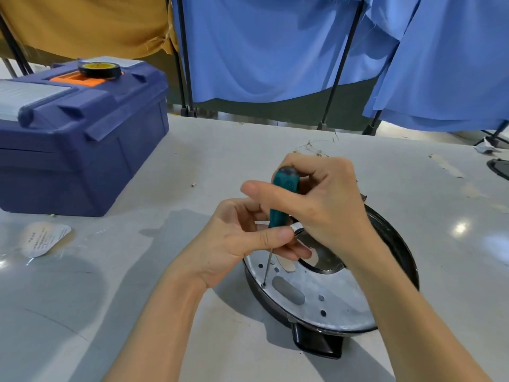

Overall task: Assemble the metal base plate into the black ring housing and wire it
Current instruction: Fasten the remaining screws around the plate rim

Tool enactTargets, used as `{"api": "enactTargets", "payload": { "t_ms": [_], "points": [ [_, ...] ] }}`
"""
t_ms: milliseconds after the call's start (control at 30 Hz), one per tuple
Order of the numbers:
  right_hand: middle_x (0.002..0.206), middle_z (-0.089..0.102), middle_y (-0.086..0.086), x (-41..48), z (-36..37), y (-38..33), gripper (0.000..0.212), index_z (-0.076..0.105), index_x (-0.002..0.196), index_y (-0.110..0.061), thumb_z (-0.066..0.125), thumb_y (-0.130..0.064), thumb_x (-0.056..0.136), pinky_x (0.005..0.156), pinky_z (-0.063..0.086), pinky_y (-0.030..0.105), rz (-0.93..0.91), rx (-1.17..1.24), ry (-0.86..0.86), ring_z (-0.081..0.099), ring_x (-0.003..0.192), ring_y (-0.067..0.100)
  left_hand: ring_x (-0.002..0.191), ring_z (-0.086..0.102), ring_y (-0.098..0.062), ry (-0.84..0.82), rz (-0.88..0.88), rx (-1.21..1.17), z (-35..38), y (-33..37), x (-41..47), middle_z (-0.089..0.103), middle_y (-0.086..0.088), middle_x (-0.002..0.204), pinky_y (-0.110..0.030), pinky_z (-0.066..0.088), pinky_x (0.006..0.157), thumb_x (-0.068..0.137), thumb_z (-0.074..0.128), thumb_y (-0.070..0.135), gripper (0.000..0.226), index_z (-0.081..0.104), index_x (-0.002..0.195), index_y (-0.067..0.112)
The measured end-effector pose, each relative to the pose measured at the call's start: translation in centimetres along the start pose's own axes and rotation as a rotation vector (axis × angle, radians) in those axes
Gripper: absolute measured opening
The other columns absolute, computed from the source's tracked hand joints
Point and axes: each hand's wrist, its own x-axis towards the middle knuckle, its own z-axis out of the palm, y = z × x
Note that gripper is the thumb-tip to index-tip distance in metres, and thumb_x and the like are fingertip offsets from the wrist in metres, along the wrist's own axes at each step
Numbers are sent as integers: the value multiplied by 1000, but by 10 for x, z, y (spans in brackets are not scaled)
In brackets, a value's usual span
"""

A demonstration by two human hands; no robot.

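Right hand (316, 199) grips the green screwdriver (276, 213) handle at frame centre, and the left hand (237, 238) pinches its lower end. The tip sits at a rim hole of the metal base plate (330, 293), seated in the black ring housing (402, 252) at lower right. This looks like screw-fastening; the next move calls for steady downward pressure.

Metal base plate (344, 293) flat in blk ring housing (399, 249), prob. seated
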Motion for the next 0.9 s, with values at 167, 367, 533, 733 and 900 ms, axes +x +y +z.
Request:
{"api": "enactTargets", "payload": {
  "t_ms": [167,367,533,733,900],
  "points": [
    [79,75,6,1,-19,0,11,76,94,-14,71,-21,87,37,40,20,55,234,-156,45,36,20,94,70,-43,-32,-16,2,-3,-1,-2,73,-21,95,-37,57,83,86,66,16,30,69,109,-4],
    [53,55,14,1,-1,4,49,64,64,0,77,-46,75,45,43,29,-36,-168,109,50,47,23,83,73,-35,31,-20,38,-1,-3,2,72,-3,86,-33,58,77,81,73,3,26,65,104,-6],
    [96,75,8,0,-18,1,22,73,111,-11,65,-19,91,38,43,26,61,262,-192,46,38,16,88,72,-39,-42,-45,-37,-2,0,-1,73,-14,85,-38,58,78,85,65,12,18,74,99,3],
    [60,63,9,0,-3,0,29,69,70,-3,80,-29,77,40,45,25,-13,-42,93,53,41,13,88,71,-38,20,14,-22,-1,-1,2,69,-17,95,-39,57,81,72,73,1,49,56,115,-17],
    [66,69,3,0,-6,1,31,73,82,-5,76,-36,81,38,40,22,22,93,-39,48,38,11,78,72,-39,36,-19,-54,-4,-1,1,72,-17,83,-34,59,72,72,76,7,30,67,93,-12]
  ]
}}
